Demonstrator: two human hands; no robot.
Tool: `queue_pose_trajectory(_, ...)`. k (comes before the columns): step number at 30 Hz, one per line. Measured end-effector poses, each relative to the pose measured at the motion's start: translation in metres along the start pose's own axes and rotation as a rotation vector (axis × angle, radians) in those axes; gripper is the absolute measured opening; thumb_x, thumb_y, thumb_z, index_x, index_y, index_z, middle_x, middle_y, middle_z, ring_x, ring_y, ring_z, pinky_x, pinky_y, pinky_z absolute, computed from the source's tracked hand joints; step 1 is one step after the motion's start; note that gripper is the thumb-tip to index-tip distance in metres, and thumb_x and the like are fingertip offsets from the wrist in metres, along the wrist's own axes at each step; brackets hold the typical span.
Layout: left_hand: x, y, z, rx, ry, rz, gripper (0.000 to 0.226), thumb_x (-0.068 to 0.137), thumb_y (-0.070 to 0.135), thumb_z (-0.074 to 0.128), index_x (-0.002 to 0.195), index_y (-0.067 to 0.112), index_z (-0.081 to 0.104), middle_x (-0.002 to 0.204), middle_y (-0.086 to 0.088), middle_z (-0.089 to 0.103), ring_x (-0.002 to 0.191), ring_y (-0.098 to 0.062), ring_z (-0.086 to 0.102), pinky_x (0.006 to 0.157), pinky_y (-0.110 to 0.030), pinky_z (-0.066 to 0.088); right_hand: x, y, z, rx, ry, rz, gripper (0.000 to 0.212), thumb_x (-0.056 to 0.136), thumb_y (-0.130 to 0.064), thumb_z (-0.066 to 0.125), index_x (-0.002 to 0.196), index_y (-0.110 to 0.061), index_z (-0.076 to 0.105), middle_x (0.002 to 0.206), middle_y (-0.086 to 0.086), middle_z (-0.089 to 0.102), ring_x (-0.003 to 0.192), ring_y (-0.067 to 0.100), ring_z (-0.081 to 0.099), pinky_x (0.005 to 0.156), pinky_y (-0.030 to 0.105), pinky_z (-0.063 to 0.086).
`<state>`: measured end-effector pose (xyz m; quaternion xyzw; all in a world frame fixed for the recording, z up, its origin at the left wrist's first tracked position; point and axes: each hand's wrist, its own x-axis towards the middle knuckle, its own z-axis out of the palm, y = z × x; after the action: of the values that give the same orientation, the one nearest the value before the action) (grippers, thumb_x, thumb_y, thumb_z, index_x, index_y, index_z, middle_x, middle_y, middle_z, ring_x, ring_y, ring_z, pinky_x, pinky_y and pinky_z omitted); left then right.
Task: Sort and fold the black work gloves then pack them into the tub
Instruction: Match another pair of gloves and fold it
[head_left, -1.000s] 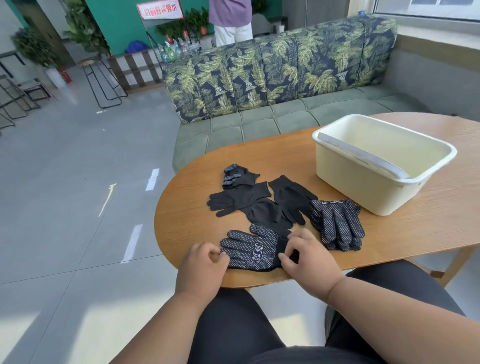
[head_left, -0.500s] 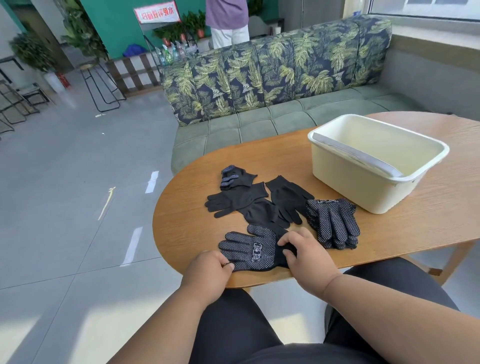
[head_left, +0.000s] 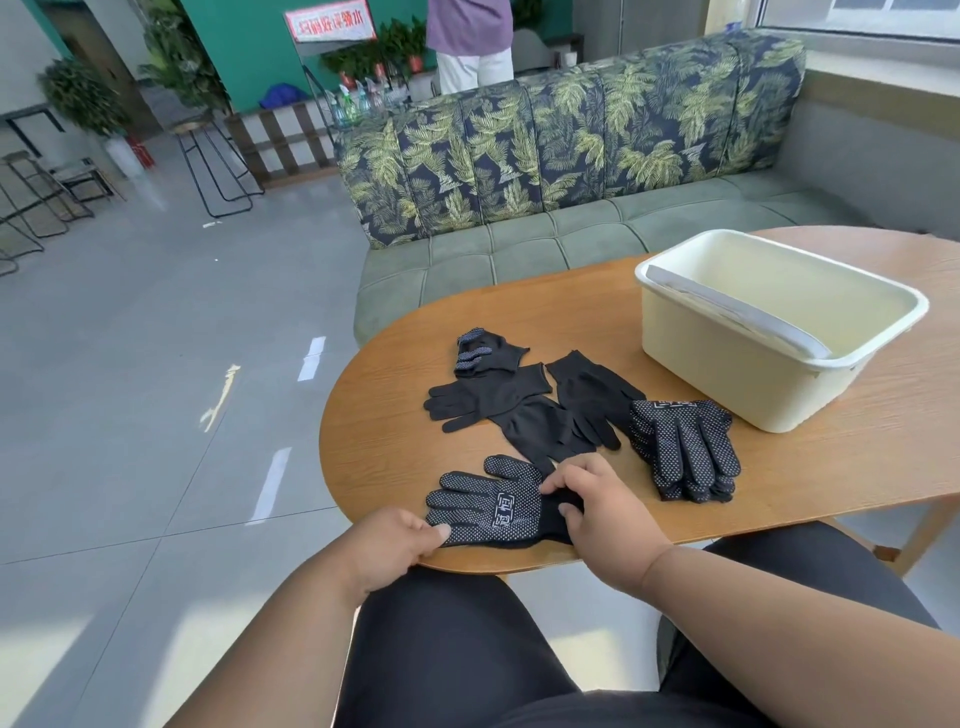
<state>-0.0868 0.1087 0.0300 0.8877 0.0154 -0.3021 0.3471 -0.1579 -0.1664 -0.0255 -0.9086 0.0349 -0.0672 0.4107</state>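
Now my left hand (head_left: 395, 545) has slid in, fingers pinching the dotted glove's (head_left: 488, 506) fingertips at the surface's near edge, while my right hand (head_left: 597, 512) has closed on its cuff. Probably squaring it to fold; the tub (head_left: 779, 374) waits far right.

an oval wooden table (head_left: 395, 431) carries a cream tub (head_left: 737, 374), loose plain black gloves (head_left: 524, 410), a dotted glove stack (head_left: 685, 452) and one dotted glove (head_left: 488, 506) near its front edge.

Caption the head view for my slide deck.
Both hands, left hand and right hand, hold a dotted glove beside the tub.
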Motion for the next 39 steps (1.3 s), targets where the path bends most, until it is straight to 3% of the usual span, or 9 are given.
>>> queue_pose_trajectory(3, 0.004, 0.000, 0.000, 0.014, 0.003, -0.019, 0.042, 0.091, 0.055, 0.072, 0.098, 0.013, 0.076, 0.104, -0.003, 0.077, 0.104, -0.021, 0.069, 0.104, -0.043, 0.054, -0.001, -0.002, 0.000, -0.022, 0.031, 0.021, 0.028, 0.093, -0.014, 0.070, 0.113, -0.033, 0.066, 0.122, -0.014, 0.048, 0.106, 0.008, 0.058, 0.098, 0.019, 0.045)
queue_pose_trajectory(6, 0.006, 0.002, 0.002, -0.013, 0.001, -0.020, 0.035, 0.093, 0.053, 0.072, 0.101, 0.019, 0.074, 0.101, 0.003, 0.077, 0.100, -0.013, 0.069, 0.103, -0.039, 0.054, -0.004, 0.002, -0.001, -0.077, 0.031, 0.022, 0.030, 0.090, -0.027, 0.076, 0.118, -0.030, 0.067, 0.122, -0.011, 0.048, 0.108, 0.010, 0.056, 0.103, 0.025, 0.047)
queue_pose_trajectory(11, 0.010, 0.000, 0.003, 0.010, 0.012, -0.004, 0.021, 0.092, 0.044, 0.077, 0.099, 0.024, 0.077, 0.097, 0.006, 0.077, 0.097, -0.011, 0.069, 0.101, -0.037, 0.055, -0.005, 0.004, -0.001, -0.198, -0.015, -0.021, 0.032, 0.091, -0.040, 0.072, 0.122, -0.034, 0.067, 0.120, -0.009, 0.053, 0.116, 0.013, 0.048, 0.109, 0.029, 0.041)
queue_pose_trajectory(15, 0.013, -0.002, 0.005, 0.036, 0.033, -0.004, 0.018, 0.088, 0.040, 0.081, 0.091, 0.023, 0.080, 0.091, 0.007, 0.075, 0.091, -0.011, 0.067, 0.099, -0.036, 0.054, -0.001, 0.002, -0.001, -0.137, 0.030, 0.037, 0.027, 0.092, -0.030, 0.073, 0.119, -0.032, 0.068, 0.118, -0.006, 0.061, 0.112, 0.015, 0.055, 0.105, 0.033, 0.047)
queue_pose_trajectory(19, 0.014, -0.001, 0.005, 0.072, 0.048, -0.027, 0.026, 0.090, 0.045, 0.078, 0.081, 0.021, 0.077, 0.086, 0.007, 0.072, 0.088, -0.013, 0.065, 0.093, -0.035, 0.054, 0.001, -0.001, -0.001, -0.091, 0.075, 0.113, 0.036, 0.095, -0.023, 0.069, 0.130, -0.029, 0.063, 0.126, -0.006, 0.063, 0.110, 0.015, 0.061, 0.101, 0.033, 0.052)
queue_pose_trajectory(24, 0.016, 0.001, 0.001, 0.085, 0.034, -0.045, 0.033, 0.088, 0.050, 0.078, 0.088, 0.018, 0.079, 0.092, 0.004, 0.078, 0.095, -0.015, 0.070, 0.100, -0.041, 0.057, -0.001, 0.003, -0.001, -0.088, 0.147, 0.072, 0.024, 0.094, -0.012, 0.068, 0.110, -0.028, 0.074, 0.110, -0.007, 0.065, 0.087, 0.011, 0.056, 0.079, 0.027, 0.048)
queue_pose_trajectory(29, 0.015, 0.004, 0.001, 0.084, 0.024, -0.029, 0.029, 0.093, 0.046, 0.076, 0.095, 0.017, 0.077, 0.092, 0.005, 0.077, 0.091, -0.012, 0.069, 0.096, -0.036, 0.057, -0.001, 0.001, -0.005, -0.061, 0.179, 0.064, 0.021, 0.092, -0.009, 0.069, 0.098, -0.029, 0.073, 0.103, -0.012, 0.064, 0.089, 0.012, 0.062, 0.079, 0.033, 0.056)
queue_pose_trajectory(33, 0.013, 0.005, -0.002, 0.041, 0.006, -0.030, 0.028, 0.094, 0.043, 0.075, 0.099, 0.016, 0.076, 0.096, 0.001, 0.077, 0.089, -0.012, 0.066, 0.080, -0.025, 0.057, -0.002, 0.001, -0.004, -0.063, 0.175, 0.084, 0.026, 0.090, -0.002, 0.064, 0.094, -0.027, 0.069, 0.101, -0.013, 0.058, 0.086, 0.013, 0.061, 0.076, 0.035, 0.056)
queue_pose_trajectory(39, 0.014, 0.002, -0.001, 0.024, 0.017, -0.035, 0.028, 0.091, 0.045, 0.078, 0.097, 0.017, 0.077, 0.094, 0.003, 0.078, 0.089, -0.012, 0.068, 0.080, -0.025, 0.057, -0.001, -0.001, -0.010, -0.078, 0.136, 0.105, 0.024, 0.094, -0.002, 0.062, 0.100, -0.025, 0.067, 0.104, -0.011, 0.053, 0.086, 0.013, 0.058, 0.076, 0.029, 0.052)
